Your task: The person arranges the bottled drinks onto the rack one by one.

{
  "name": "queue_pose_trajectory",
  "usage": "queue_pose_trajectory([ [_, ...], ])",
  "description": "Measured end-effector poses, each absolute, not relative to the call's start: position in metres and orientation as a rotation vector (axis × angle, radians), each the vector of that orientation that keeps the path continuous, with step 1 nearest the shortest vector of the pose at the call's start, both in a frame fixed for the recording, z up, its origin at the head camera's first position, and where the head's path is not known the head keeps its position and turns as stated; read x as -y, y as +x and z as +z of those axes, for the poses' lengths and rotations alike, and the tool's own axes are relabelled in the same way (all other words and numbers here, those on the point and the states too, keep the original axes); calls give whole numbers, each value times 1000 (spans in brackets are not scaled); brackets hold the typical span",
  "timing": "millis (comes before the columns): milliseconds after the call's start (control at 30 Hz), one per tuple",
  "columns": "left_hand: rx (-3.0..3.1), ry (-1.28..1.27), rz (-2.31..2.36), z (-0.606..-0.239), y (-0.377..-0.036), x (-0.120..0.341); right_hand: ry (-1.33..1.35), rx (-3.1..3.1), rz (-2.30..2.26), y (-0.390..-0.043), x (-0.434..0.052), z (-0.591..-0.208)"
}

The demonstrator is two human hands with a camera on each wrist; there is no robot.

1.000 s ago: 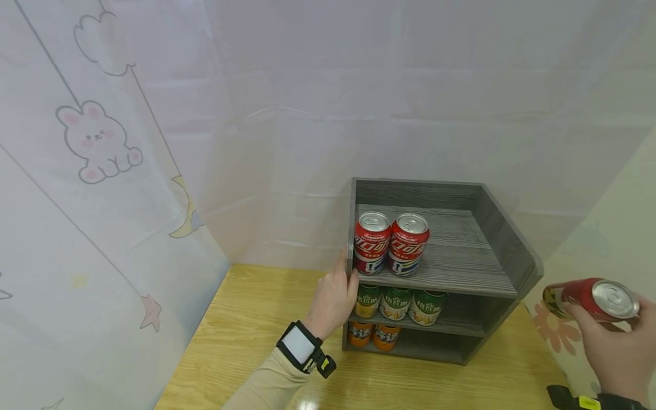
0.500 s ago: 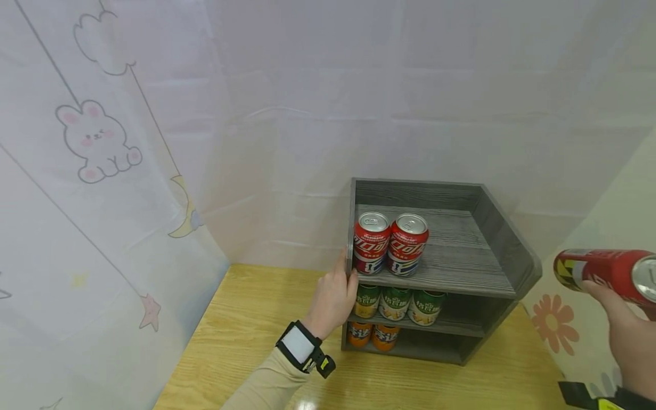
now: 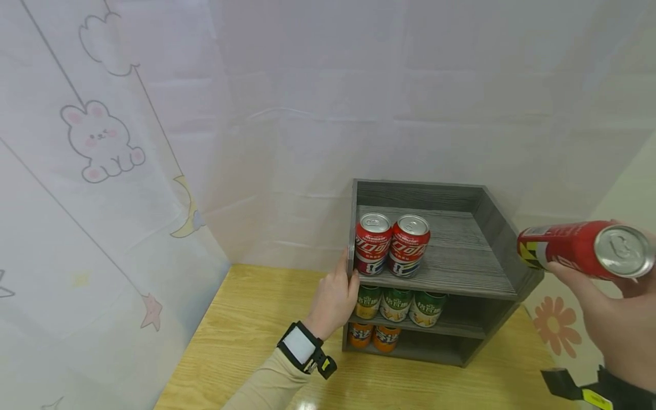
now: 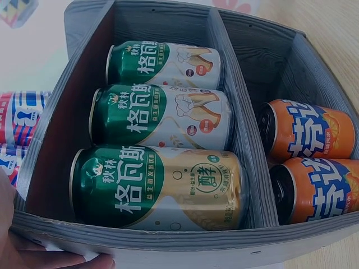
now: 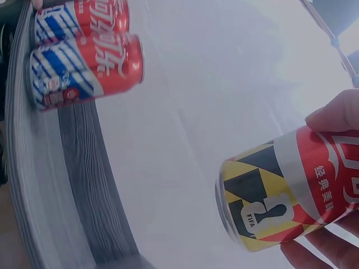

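Note:
My right hand (image 3: 620,319) holds a red cola can (image 3: 579,247), tilted nearly sideways, right of the grey wooden shelf (image 3: 441,245). Its yellow-and-black checked base end points left; in the right wrist view the thumb and fingers wrap the can (image 5: 280,190). My left hand (image 3: 333,299) grips the shelf's left side panel at the front edge; in the left wrist view its fingers (image 4: 67,259) lie along the panel's outside. Two cola cans (image 3: 373,245) stand upright side by side at the left of the top level.
Three green-topped cans (image 3: 396,304) stand on the middle level. Two orange soda cans (image 3: 385,337) occupy the left of the bottom level. The shelf rests on a wooden table (image 3: 256,319), with pale printed sheeting (image 3: 287,171) behind and at the sides.
The right hand and its can moved right toward the frame edge, then back left and higher, closer to the shelf's top level. The left hand stays in place.

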State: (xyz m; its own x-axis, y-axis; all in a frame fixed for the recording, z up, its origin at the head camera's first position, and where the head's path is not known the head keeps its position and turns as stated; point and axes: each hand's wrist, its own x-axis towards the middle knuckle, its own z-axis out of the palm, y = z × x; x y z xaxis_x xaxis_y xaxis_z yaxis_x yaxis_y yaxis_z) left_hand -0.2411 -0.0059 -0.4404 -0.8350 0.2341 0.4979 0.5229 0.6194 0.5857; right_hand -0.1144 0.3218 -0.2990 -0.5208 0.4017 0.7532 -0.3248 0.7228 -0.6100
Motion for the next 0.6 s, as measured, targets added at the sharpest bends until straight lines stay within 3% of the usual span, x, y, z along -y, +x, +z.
queue_pose_trajectory([
  [400,2464,-611,-1073,-440,-241,6,150,1977,989,-126,-307,-284],
  [600,2455,-618,-1062,-440,-241,6,116,2028,976,-129,-298,-280],
])
